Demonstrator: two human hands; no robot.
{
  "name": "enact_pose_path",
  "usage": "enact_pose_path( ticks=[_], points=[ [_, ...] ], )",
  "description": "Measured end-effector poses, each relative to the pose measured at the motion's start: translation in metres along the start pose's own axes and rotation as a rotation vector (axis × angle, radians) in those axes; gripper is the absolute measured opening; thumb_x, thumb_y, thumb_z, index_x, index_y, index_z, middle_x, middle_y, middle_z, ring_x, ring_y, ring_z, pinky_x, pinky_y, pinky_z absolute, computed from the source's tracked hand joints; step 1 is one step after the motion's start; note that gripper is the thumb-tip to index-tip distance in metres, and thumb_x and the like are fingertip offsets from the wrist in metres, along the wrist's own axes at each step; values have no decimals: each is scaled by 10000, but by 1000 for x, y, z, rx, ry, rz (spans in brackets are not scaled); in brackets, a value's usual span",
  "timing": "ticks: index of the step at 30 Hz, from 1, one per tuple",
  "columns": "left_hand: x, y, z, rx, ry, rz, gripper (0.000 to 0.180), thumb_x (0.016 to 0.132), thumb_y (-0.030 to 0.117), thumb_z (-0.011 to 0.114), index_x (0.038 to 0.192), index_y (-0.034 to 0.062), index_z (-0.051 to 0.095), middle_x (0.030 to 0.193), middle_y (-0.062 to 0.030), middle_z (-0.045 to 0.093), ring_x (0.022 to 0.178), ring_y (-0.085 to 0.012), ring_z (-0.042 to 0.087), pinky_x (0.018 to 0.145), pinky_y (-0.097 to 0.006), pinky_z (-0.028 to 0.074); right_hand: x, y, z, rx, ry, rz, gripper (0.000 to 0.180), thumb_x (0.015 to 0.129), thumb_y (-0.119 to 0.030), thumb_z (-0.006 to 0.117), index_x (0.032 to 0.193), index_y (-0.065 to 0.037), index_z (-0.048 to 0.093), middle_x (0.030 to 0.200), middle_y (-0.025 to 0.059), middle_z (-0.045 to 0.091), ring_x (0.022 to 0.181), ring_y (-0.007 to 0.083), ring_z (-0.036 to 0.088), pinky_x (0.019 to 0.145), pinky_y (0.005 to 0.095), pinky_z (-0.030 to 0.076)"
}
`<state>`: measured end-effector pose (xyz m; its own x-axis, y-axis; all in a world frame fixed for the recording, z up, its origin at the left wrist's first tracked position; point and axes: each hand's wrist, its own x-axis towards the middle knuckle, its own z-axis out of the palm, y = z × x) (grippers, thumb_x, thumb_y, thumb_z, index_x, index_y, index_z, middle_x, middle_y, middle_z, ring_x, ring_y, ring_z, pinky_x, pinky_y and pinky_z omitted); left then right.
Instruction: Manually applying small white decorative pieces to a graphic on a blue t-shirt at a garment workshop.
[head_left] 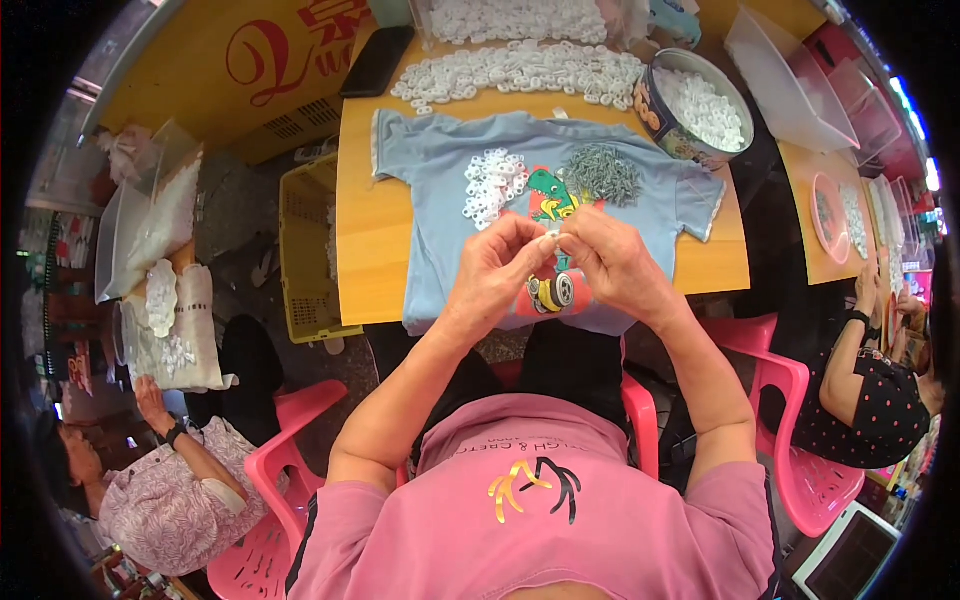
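My left hand [496,272] and my right hand [618,268] meet over a light blue T-shirt [440,160] spread flat on the table. Both are closed in a pinch, fingertips almost touching. A small white plastic piece [554,234] shows at the left fingertips; what the right fingers grip is too small to make out. Just beyond the left hand lies a pile of small white plastic pieces [493,186]. Past the right hand is a heap of thin grey metal pieces, like nails or screws [603,174]. A colourful cartoon print [548,195] shows between the piles.
Many white pieces [520,75] cover the table's far side, beside a black phone [377,62] and a round tin [697,108] full of them. A yellow crate [305,250] stands left. Co-workers sit on both sides on pink chairs [290,440].
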<state>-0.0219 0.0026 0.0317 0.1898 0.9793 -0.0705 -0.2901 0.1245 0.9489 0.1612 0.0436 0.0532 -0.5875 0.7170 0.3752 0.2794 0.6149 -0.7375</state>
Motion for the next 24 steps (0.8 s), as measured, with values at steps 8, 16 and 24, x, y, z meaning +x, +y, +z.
enact_pose_path(
  ticks=[8, 16, 24],
  points=[
    [-2, -12, -23, -94, 154, 48, 155, 949, 142, 611, 1001, -3, 587, 815, -45, 635, 743, -107, 595, 698, -257, 488, 81, 37, 0, 29, -32, 75, 133, 913, -101, 596, 909, 28, 629, 751, 60, 587, 639, 121, 534, 573, 271, 432],
    [0, -26, -28, -179, 164, 90, 158, 946, 152, 619, 987, 2, 589, 785, -30, 632, 710, -79, 575, 656, -224, 462, 194, 87, 65, -256, 48, -89, 189, 863, -209, 630, 926, -42, 691, 851, 140, 665, 775, 294, 638, 677, 390, 495],
    [1, -29, -29, -158, 165, 83, 147, 964, 160, 588, 971, 13, 583, 769, -9, 618, 695, -58, 548, 639, -215, 441, 218, 93, 99, -716, -70, 21, 220, 823, -310, 662, 836, -93, 696, 872, 122, 678, 827, 320, 653, 691, 434, 513]
  ],
)
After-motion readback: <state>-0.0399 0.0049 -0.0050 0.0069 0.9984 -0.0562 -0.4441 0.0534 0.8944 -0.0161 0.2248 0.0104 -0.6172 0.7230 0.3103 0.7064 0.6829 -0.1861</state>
